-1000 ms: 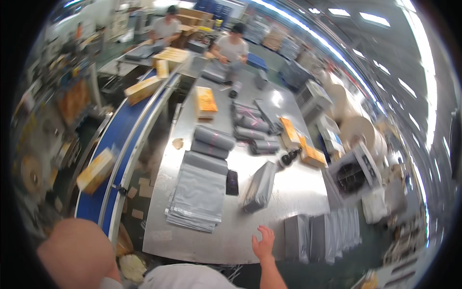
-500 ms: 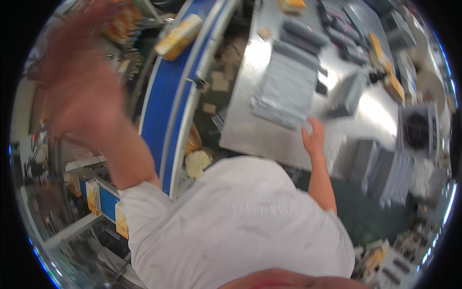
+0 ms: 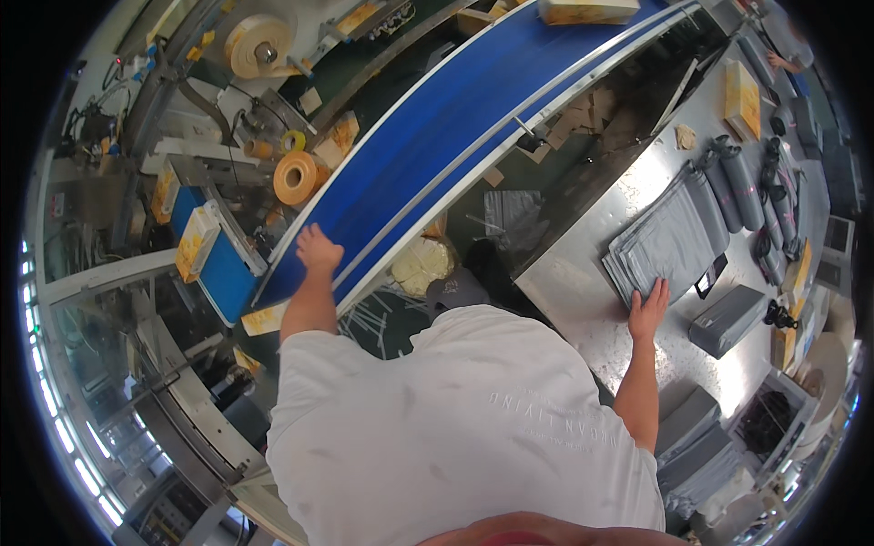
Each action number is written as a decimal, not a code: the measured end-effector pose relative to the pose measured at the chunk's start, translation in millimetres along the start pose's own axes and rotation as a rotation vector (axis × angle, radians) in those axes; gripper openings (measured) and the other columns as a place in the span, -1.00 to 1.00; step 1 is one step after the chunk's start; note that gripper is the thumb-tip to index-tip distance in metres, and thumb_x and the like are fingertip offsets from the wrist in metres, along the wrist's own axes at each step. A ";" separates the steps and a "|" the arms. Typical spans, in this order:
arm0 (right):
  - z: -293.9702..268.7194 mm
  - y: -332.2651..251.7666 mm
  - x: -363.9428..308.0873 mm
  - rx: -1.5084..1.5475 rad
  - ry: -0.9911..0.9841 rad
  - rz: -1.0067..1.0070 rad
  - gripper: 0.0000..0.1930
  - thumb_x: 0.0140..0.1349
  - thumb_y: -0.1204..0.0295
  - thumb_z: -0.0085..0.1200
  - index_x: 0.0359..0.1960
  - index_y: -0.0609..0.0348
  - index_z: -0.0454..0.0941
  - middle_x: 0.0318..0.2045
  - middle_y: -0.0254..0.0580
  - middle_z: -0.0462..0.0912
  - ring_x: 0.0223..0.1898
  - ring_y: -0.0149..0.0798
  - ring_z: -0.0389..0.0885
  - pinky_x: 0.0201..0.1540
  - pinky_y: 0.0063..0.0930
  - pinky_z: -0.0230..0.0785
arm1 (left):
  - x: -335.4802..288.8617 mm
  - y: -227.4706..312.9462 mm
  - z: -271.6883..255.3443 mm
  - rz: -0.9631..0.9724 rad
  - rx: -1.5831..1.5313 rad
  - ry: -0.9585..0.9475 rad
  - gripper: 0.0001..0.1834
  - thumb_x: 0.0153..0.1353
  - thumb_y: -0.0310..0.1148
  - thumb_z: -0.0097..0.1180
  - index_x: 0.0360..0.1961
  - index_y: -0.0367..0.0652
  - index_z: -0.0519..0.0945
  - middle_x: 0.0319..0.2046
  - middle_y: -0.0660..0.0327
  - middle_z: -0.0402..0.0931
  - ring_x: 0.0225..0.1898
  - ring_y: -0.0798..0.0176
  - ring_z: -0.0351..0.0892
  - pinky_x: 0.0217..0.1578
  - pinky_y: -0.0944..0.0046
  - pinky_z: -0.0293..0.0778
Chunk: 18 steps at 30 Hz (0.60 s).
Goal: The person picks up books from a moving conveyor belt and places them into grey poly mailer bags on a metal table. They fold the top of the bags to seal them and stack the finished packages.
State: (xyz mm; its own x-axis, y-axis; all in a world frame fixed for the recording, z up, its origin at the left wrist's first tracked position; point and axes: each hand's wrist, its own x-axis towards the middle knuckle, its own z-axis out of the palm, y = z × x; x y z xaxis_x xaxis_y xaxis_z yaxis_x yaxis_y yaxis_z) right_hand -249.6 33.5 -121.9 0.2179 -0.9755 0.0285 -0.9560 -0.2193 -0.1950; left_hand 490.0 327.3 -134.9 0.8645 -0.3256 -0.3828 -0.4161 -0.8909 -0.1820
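Over the near end of the blue conveyor belt (image 3: 410, 136) hovers or rests my left hand (image 3: 319, 249). Its fingers are apart and nothing shows in them; whether it touches the belt or its side rail I cannot tell. On the near edge of a stack of grey plastic mailing bags (image 3: 669, 235) lies my right hand (image 3: 648, 311), fingers stretched out. A pale yellow box (image 3: 264, 319) sits just below my left forearm, partly hidden by it. Right of the bag stack, a wrapped grey package (image 3: 728, 321) lies on the metal table (image 3: 574, 282).
Another yellow-white box (image 3: 590, 12) rides the belt's far end. A lower blue conveyor (image 3: 223, 282) at left carries a box (image 3: 198, 242). Tape rolls (image 3: 299, 177) stand beyond the belt. A yellow box (image 3: 742, 100) and rolled grey bags (image 3: 741, 187) are on the table's far part.
The view has turned leftward. My left hand, raised and blurred before, is now lower, by the belt's near end. My right hand has gone from the bag stack's corner to lying along its edge.
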 end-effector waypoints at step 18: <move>-26.5 13.1 -13.9 0.088 -0.113 0.059 -0.30 0.35 0.25 0.28 0.46 0.29 0.37 0.47 0.23 0.37 0.50 0.20 0.30 0.55 0.02 0.11 | 14.8 -158.9 90.5 0.328 0.279 0.081 -0.24 0.30 -0.37 0.18 0.53 -0.03 0.27 0.47 0.06 0.33 0.56 -0.11 0.19 0.50 -0.21 0.17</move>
State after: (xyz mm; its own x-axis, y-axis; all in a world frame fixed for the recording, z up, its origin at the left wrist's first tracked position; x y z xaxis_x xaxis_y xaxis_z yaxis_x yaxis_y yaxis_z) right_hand -270.4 43.8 -98.9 0.1870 -0.9777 -0.0954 -0.9479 -0.1541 -0.2788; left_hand 543.4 492.7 -193.6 0.6889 -0.6104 -0.3908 -0.7226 -0.6205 -0.3047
